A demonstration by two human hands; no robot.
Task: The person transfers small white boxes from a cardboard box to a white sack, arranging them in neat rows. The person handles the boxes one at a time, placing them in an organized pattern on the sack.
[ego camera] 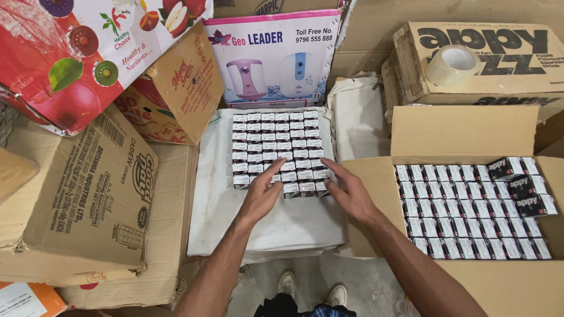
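Left hand (261,196): open, fingertips pressing the near edge of the carton block (279,149) to square it.
Right hand (349,191): open, flat against the block's corner, gripping nothing.

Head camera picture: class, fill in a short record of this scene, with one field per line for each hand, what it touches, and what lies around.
Left hand: fingertips on the near edge of the block of small cartons
Right hand: open, resting at the block's near right corner
Block rests on: white sheet
Right of hands: open cardboard box filled with more small cartons
Far right: tape roll on a printed box
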